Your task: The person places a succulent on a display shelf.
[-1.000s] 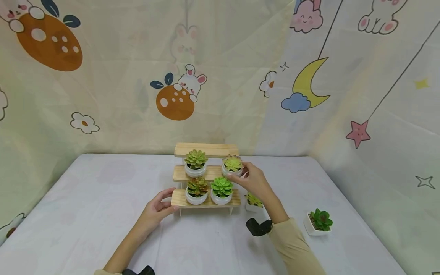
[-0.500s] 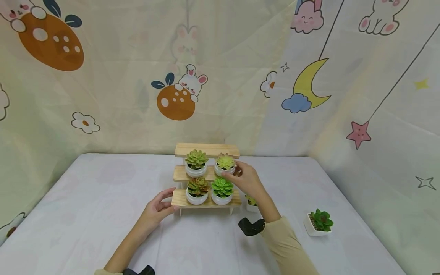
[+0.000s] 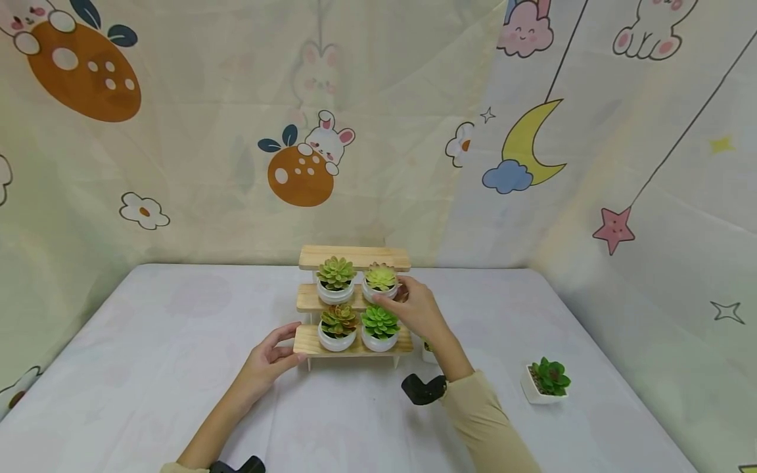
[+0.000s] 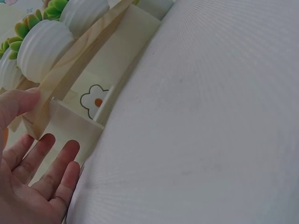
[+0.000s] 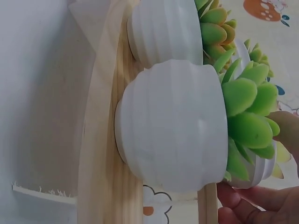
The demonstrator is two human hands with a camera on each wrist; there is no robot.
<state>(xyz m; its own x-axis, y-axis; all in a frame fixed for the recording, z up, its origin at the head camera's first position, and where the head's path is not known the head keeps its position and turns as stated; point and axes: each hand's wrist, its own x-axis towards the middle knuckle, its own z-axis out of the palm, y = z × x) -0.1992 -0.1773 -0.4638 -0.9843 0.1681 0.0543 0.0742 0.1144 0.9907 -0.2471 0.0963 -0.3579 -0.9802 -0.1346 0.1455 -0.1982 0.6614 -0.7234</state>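
A three-tier wooden plant stand (image 3: pixel 355 257) stands at the back of the table. At its left end my left hand (image 3: pixel 271 358) holds the bottom board, thumb on one side and index finger on the other; the other fingers are spread in the left wrist view. On the right of the middle tier, my right hand (image 3: pixel 420 309) holds the white pot of a pale green succulent (image 3: pixel 380 277) between thumb and fingers. Left of it on that tier is another potted succulent (image 3: pixel 336 273). The bottom tier bears a reddish-green succulent (image 3: pixel 339 322) and a bright green succulent (image 5: pixel 245 112), both in white pots.
A dark green succulent (image 3: pixel 550 378) in a square white pot stands on the table at the right. Another white pot (image 3: pixel 428 355) is mostly hidden behind my right forearm. A cartoon-printed cloth (image 3: pixel 402 131) hangs behind the white-covered table (image 3: pixel 177 341).
My right hand has moved left along the middle tier with the pale green succulent, bringing it closer to the neighbouring pot. My left hand has stayed at the stand's left end.
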